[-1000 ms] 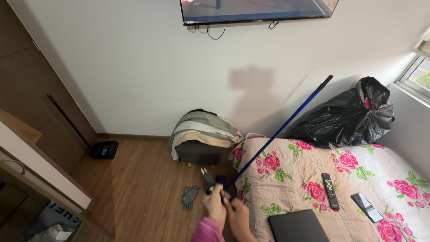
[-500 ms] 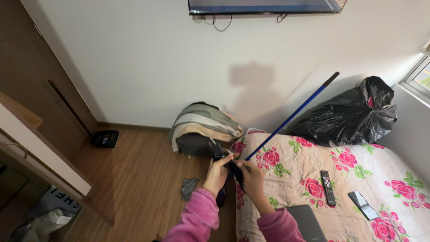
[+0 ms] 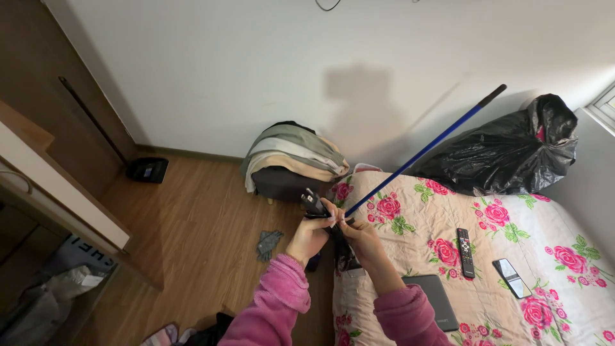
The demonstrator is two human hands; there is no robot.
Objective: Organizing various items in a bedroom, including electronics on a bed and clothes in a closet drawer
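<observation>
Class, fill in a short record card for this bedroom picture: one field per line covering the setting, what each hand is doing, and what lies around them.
Setting: bedroom, wooden floor, floral bedspread
Left hand: grips a black power plug
Right hand: pinches the plug's dark cord
Leaning nearby: blue broom handle against the wall
On the bed: remote control, phone, dark laptop, black rubbish bag
On the floor: grey glove, stool with folded blankets
</observation>
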